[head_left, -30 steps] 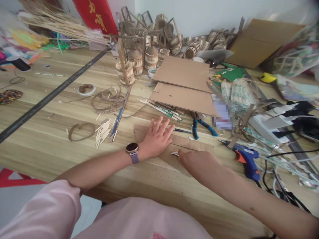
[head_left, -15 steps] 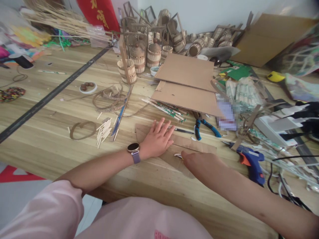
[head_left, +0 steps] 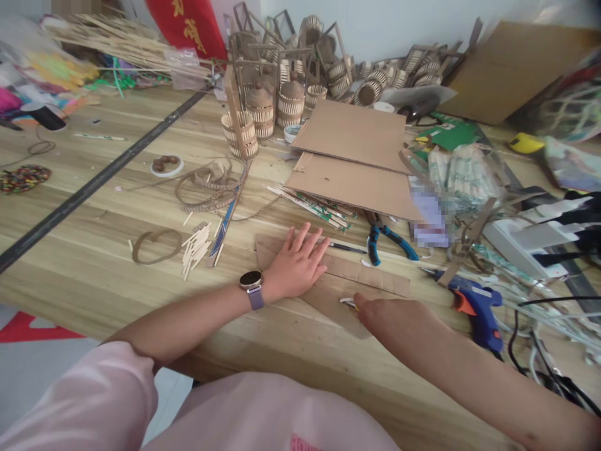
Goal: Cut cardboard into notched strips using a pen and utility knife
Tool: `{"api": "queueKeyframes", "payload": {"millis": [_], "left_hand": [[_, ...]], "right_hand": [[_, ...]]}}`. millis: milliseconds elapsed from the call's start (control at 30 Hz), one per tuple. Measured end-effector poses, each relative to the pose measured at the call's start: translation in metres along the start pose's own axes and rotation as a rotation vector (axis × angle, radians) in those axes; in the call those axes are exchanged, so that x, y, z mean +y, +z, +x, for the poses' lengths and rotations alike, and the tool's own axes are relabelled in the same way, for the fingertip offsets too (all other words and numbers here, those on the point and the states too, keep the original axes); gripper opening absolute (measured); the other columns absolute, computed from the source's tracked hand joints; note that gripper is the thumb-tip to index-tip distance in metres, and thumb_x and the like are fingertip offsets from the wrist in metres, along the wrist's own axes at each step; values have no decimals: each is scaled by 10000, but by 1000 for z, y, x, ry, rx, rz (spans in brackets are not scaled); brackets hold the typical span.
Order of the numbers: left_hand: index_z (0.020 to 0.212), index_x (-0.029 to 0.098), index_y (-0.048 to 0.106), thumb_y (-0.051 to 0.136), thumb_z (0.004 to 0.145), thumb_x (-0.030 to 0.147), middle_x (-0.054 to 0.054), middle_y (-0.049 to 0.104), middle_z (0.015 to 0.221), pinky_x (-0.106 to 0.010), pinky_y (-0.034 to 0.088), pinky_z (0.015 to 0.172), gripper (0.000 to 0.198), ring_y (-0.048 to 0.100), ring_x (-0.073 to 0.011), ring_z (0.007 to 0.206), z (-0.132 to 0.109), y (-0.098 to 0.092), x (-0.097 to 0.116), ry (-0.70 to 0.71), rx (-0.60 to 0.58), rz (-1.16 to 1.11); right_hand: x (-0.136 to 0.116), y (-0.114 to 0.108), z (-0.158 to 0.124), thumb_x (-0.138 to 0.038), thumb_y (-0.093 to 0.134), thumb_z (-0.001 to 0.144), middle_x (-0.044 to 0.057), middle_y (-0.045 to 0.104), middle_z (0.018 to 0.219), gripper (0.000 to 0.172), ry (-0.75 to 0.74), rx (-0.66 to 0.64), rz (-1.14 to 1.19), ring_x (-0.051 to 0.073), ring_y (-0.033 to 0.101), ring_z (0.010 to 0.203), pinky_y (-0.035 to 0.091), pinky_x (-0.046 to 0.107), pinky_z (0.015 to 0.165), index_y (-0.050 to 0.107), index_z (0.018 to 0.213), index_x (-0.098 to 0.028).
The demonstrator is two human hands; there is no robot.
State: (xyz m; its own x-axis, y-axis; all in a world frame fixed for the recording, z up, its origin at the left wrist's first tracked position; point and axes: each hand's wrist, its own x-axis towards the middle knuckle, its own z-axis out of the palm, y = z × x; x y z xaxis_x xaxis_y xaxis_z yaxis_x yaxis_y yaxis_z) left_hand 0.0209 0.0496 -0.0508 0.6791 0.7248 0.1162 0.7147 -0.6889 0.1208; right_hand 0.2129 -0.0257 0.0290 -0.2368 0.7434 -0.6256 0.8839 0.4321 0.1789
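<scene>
My left hand (head_left: 297, 263), with a watch on its wrist, lies flat with fingers spread on a piece of brown cardboard (head_left: 328, 300). A narrow cardboard strip (head_left: 375, 277) runs out to the right from beneath its fingers. Lower on the right, my right hand (head_left: 387, 311) is closed, its fingers mostly hidden under the hand. From it pokes the pale, shiny tip of a small tool (head_left: 348, 302), which looks like a craft knife, over the cardboard. A dark pen-like stick (head_left: 347, 247) lies just beyond the left fingertips.
Blue-handled pliers (head_left: 389, 241) and a blue glue gun (head_left: 476, 307) lie to the right, near cables. Larger cardboard sheets (head_left: 350, 181) are further back. Leftward are short wooden sticks (head_left: 196, 247) and a blue strip (head_left: 226, 222). Small slatted buckets (head_left: 291, 103) crowd the wall.
My right hand has slid a little to the right and toward me, with the small tool in it. My left hand keeps its place on the cardboard.
</scene>
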Motion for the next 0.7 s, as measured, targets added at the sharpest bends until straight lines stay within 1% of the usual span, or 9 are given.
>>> {"api": "queueKeyframes", "payload": {"millis": [100, 200, 267, 367, 433, 567, 700], "left_hand": [[1542, 113, 351, 391, 1041, 428, -171, 277, 1630, -612, 176, 1212, 593, 137, -398, 1528, 0, 1, 0, 0, 1, -2], [1544, 120, 350, 394, 1039, 430, -169, 278, 1630, -615, 178, 1210, 594, 144, -396, 1527, 0, 2, 0, -1, -1, -2], [1546, 119, 348, 388, 1041, 431, -169, 279, 1630, -615, 173, 1212, 595, 148, -395, 1526, 0, 2, 0, -3, -2, -1], [1545, 117, 350, 388, 1040, 427, -171, 283, 1627, -616, 173, 1212, 594, 143, -392, 1529, 0, 1, 0, -5, -4, -3], [1544, 118, 352, 391, 1039, 424, -172, 287, 1626, -617, 175, 1211, 592, 142, -391, 1529, 0, 0, 0, -7, -7, -7], [1547, 115, 344, 381, 1041, 425, -167, 282, 1629, -617, 166, 1213, 595, 140, -400, 1527, 0, 0, 0, -5, -17, -9], [1549, 109, 341, 383, 1042, 417, -173, 275, 1631, -628, 170, 1207, 595, 139, -408, 1525, 0, 0, 0, -7, -28, -6]], "right_hand": [[6, 9, -6, 42, 495, 829, 105, 773, 810, 401, -1, 23, 1, 249, 772, 765, 450, 233, 470, 632, 1155, -147], [9, 15, -11, 63, 486, 811, 110, 782, 852, 497, 10, 37, -12, 248, 773, 781, 445, 233, 464, 605, 1246, -145], [10, 19, -12, 72, 487, 803, 109, 785, 869, 530, 20, 44, -6, 251, 772, 774, 447, 234, 463, 598, 1271, -152], [15, 29, -14, 44, 501, 811, 86, 774, 792, 435, 36, 62, 20, 248, 767, 710, 429, 236, 442, 646, 1163, -165], [20, 39, -16, 29, 503, 813, 79, 766, 765, 390, 37, 79, 23, 238, 763, 685, 413, 230, 435, 658, 1107, -173], [33, 66, -24, -10, 490, 839, 87, 761, 766, 370, 6, 144, 12, 240, 753, 657, 370, 231, 418, 647, 1125, -185], [41, 87, -32, -47, 477, 874, 69, 734, 672, 346, 19, 184, -15, 241, 726, 569, 297, 235, 393, 668, 1109, -215]]}}
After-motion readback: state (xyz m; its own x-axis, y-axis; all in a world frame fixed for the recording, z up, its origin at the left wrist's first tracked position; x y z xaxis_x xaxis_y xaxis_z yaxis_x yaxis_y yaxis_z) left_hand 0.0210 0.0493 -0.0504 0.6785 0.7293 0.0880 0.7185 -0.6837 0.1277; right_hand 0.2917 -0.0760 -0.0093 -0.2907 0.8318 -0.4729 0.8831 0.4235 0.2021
